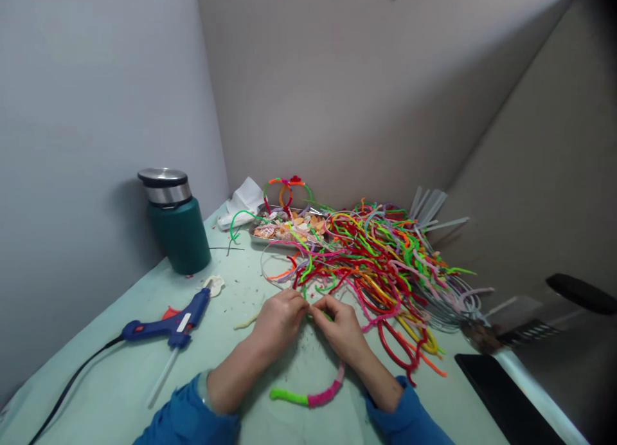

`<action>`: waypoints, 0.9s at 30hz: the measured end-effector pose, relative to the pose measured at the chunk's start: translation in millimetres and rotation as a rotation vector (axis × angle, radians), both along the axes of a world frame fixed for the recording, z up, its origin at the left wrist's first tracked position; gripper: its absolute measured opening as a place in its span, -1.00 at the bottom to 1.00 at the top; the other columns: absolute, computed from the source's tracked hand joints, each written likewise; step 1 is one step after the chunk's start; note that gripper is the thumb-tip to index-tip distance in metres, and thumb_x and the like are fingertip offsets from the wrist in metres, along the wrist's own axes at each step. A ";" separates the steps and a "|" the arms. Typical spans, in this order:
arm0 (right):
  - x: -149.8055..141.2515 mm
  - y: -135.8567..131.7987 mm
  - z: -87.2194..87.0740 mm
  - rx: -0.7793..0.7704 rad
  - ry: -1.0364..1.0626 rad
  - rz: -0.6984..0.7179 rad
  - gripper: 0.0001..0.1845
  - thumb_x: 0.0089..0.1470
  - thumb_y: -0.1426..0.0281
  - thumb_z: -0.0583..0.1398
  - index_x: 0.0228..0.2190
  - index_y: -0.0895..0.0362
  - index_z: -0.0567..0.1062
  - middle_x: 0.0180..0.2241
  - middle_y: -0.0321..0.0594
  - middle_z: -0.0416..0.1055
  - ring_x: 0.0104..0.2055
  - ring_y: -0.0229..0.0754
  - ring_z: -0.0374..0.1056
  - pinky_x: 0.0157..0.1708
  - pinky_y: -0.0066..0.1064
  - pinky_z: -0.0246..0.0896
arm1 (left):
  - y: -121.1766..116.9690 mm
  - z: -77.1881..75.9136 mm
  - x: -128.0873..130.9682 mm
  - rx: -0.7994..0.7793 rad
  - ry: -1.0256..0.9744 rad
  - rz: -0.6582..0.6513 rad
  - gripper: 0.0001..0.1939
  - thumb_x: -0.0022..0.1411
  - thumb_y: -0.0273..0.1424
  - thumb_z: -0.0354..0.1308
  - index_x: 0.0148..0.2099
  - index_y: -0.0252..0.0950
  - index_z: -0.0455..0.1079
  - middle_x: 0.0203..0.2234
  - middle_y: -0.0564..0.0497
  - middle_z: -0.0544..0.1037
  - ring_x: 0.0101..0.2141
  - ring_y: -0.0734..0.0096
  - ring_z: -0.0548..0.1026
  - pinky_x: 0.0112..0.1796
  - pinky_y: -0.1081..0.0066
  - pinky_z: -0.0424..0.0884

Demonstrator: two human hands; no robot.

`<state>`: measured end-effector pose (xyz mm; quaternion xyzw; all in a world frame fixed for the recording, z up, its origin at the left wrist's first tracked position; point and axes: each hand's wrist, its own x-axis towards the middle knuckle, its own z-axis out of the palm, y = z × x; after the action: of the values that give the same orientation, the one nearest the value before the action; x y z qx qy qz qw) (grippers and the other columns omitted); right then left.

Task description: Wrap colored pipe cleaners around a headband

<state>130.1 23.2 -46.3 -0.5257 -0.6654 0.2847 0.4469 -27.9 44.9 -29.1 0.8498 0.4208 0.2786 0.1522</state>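
Observation:
My left hand (279, 319) and my right hand (340, 326) meet at the fingertips over the pale green table (120, 381). Both pinch a green pipe cleaner (318, 311) between them. Under my right wrist curves a hoop wrapped in pink and green fuzz (311, 397). A big tangle of coloured pipe cleaners (380, 265) lies just beyond my fingers, to the right.
A blue glue gun (166, 326) with its black cord lies at the left. Behind it stands a dark green flask (178, 229). A metal tray (284, 229) of small pieces and a wrapped hoop (288, 191) sit at the back, plus plain grey bands (429, 207). A black slab (501, 400) lies at the right edge.

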 end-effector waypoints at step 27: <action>6.9 -3.5 13.0 -0.132 0.280 0.230 -0.53 0.20 0.13 -0.06 -0.19 0.15 0.48 -0.55 -0.27 0.38 -0.56 -0.27 0.23 -0.54 -0.46 0.11 | 11.6 25.9 -18.0 -0.842 -0.448 -0.102 -0.62 0.07 -0.10 0.12 -0.46 -0.37 0.30 -0.69 0.08 0.36 -0.75 0.67 0.12 -0.72 0.57 -0.01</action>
<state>137.0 19.7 -33.3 -0.4299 -0.6323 0.4473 0.4641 -45.9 56.5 -3.1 0.6529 0.4115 0.2525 0.5836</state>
